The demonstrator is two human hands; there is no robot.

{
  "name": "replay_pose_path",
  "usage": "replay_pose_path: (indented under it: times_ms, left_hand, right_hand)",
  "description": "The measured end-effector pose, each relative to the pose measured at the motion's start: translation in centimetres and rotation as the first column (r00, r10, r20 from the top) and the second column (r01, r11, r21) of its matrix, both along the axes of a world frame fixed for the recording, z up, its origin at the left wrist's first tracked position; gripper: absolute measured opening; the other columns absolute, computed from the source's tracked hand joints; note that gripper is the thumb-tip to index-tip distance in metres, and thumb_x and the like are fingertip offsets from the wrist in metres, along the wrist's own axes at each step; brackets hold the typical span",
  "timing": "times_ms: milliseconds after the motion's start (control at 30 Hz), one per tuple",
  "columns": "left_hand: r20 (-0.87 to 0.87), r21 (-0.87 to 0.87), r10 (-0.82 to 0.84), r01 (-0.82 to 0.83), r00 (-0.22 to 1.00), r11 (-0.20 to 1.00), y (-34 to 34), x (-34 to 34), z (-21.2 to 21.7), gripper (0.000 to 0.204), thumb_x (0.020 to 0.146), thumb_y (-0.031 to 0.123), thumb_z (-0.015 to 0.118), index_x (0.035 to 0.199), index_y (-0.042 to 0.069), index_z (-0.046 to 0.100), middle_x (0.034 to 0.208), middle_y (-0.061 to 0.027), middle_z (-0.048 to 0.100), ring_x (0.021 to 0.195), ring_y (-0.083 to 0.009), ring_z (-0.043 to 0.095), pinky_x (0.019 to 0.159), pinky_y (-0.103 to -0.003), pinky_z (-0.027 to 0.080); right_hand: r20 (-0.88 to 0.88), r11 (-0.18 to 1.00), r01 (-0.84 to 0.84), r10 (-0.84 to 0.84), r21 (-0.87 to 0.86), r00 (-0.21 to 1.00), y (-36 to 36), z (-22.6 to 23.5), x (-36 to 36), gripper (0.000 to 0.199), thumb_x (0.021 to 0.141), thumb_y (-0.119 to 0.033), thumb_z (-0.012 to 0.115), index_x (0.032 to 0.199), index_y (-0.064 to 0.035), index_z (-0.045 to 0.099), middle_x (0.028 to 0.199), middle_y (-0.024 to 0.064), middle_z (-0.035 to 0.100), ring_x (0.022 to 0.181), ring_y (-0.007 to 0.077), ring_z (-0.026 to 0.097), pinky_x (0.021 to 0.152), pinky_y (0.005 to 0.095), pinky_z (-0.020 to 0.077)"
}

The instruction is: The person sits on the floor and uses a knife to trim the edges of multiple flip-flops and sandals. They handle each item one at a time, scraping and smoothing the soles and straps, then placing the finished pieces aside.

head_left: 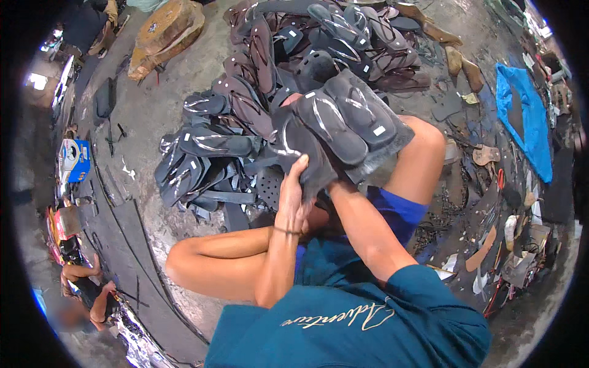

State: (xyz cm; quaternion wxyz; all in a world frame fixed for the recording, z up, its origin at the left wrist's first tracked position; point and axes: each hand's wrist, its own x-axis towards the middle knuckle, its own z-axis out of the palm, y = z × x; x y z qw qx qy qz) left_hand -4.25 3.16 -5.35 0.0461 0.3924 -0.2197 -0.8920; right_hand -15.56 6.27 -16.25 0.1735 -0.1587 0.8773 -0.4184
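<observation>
My left hand (294, 187) is closed on a dark flip-flop (310, 161), with the thumb pressed on its upper face. Right against it, over my lap, is a dark rubber sheet (397, 136) with two black flip-flops (334, 130) lying side by side on it. Each has a thin strap and a small white label. My right forearm (362, 211) runs up beneath the sheet, and my right hand is hidden there. A bit of skin shows past the far edge of the held flip-flop; I cannot tell what it belongs to.
A large heap of black and brown flip-flops (261, 58) spreads over the floor ahead and to the left. A wooden block (165, 34) lies far left, a blue sheet (524, 122) far right. Scraps cover the right side. Another person (86, 294) sits at lower left.
</observation>
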Motion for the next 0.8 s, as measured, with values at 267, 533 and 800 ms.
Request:
replay_pose_path:
  times_ms: [267, 533, 800]
  left_hand:
    - [-0.116, -0.414, 0.318, -0.336, 0.941, 0.846, -4.5, 5.5, 4.8, 0.041, 0.087, 0.030, 0.064, 0.118, 0.006, 0.052, 0.109, -0.0085, 0.059, 0.101, -0.0219, 0.060, 0.090, -0.040, 0.050]
    - [0.167, -0.435, -0.136, 0.196, 0.977, 0.879, 3.4, -4.0, -6.7, 0.040, 0.085, 0.026, 0.067, 0.111, -0.003, 0.057, 0.103, -0.0070, 0.062, 0.091, -0.0167, 0.059, 0.079, -0.031, 0.047]
    - [0.177, -0.519, 0.120, -0.011, 0.977, 0.855, 2.8, -6.1, -4.0, 0.051, 0.081, 0.022, 0.071, 0.117, -0.004, 0.046, 0.104, -0.0102, 0.059, 0.092, -0.0174, 0.057, 0.081, -0.030, 0.048]
  right_hand:
    - [0.232, 0.969, -0.084, 0.139, -0.232, 0.963, -6.1, 9.9, 3.1, 0.050, 0.084, -0.040, 0.061, 0.100, 0.0061, 0.048, 0.091, 0.0266, 0.062, 0.094, 0.0460, 0.059, 0.078, 0.0515, 0.0474]
    - [-0.227, 0.892, -0.264, 0.361, 0.367, 0.905, 3.8, 14.0, -5.3, 0.082, 0.058, -0.032, 0.087, 0.114, -0.0027, 0.035, 0.110, 0.0251, 0.055, 0.099, 0.0411, 0.060, 0.082, 0.0456, 0.0502]
    - [-0.210, 0.893, -0.305, 0.385, 0.330, 0.899, 8.5, 14.5, -5.3, 0.070, 0.067, -0.026, 0.081, 0.118, -0.0009, 0.039, 0.110, 0.0244, 0.058, 0.103, 0.0426, 0.057, 0.085, 0.0466, 0.0476]
